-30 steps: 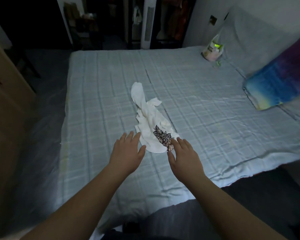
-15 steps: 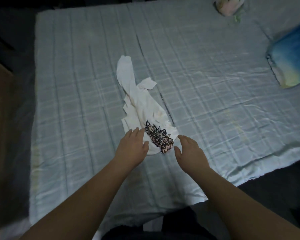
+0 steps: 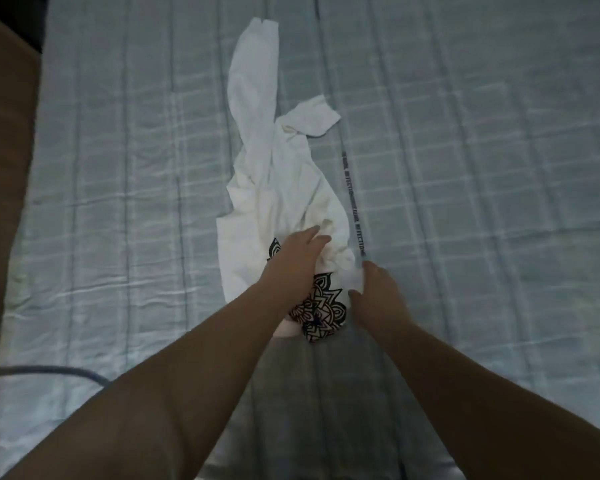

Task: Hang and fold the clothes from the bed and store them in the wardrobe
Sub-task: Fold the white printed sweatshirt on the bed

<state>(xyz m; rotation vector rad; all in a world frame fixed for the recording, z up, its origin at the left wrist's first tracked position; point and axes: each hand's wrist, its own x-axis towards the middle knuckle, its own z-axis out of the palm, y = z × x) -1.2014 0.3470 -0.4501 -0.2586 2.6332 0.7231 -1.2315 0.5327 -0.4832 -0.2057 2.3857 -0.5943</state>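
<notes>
**Reaching onto the white garment with both hands**

Gripping check first. The left hand (image 3: 298, 261) lies flat on the white garment (image 3: 284, 188), fingers straight and together, palm down, nothing curled round the cloth; it is a relaxed, unclenched hand pressing on fabric. The right hand (image 3: 378, 292) is at the garment's right edge, and a small fold of white cloth sits between thumb and forefinger, so it reads as a pinch on the garment. The other fingers are hidden behind the hand.

The garment is crumpled in a long heap in the middle of the bed (image 3: 482, 202), on a pale blue checked sheet. A black mandala print (image 3: 323, 310) is at its near end, partly covered by the left wrist and forearm. A long narrow part (image 3: 253, 81) runs away toward the far side. A short flap (image 3: 309, 116) sticks out to the right, just beside that long part.

A dark lettered strip (image 3: 353, 206) lies on the sheet just right of the garment, its near end close to the right forefinger; the text is too small to read.

A dark cable (image 3: 49, 370) crosses the lower left, passing behind the left forearm. A brown wooden panel (image 3: 4, 174) runs along the left edge, beside the bed. Both forearms are bare. Lighting is dim.
</notes>
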